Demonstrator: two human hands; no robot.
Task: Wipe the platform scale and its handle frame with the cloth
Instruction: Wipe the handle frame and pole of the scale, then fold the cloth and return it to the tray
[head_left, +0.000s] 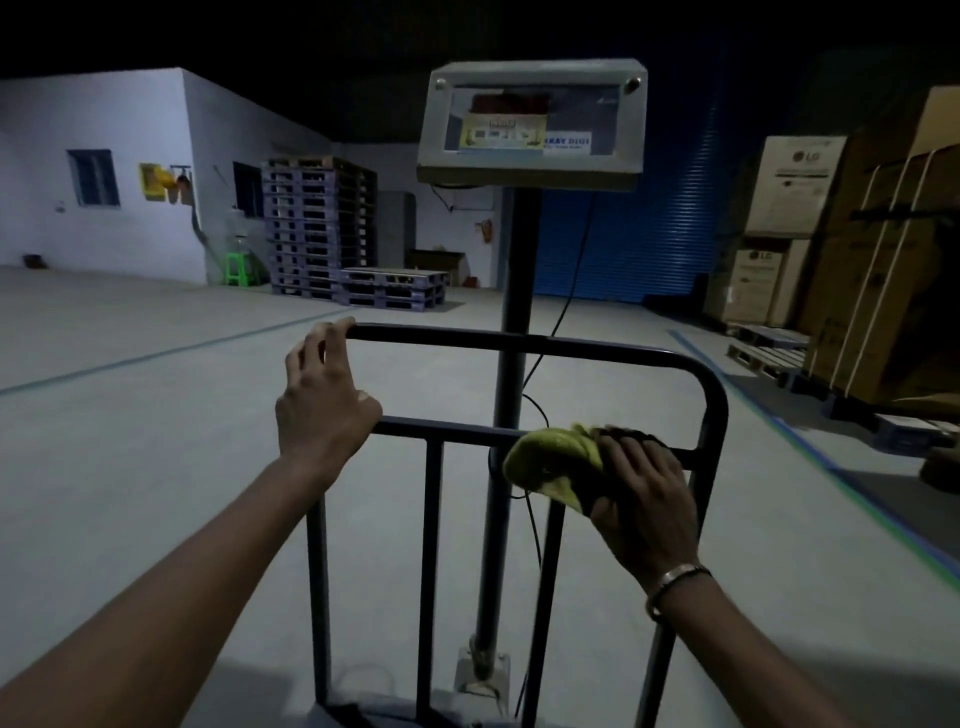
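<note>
With the right hand (641, 491) pressing the yellow cloth (558, 460), fingers curled over it, on the middle crossbar of the handle frame (597, 347), it is better to slide slowly sideways while the left hand (324, 395), fingers hooked on the top bar corner, steadies the frame below the display head (532, 122).

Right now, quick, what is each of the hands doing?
Left hand: grips the handle frame at its top left corner.
Right hand: holds the cloth against the frame's middle bar.
</note>
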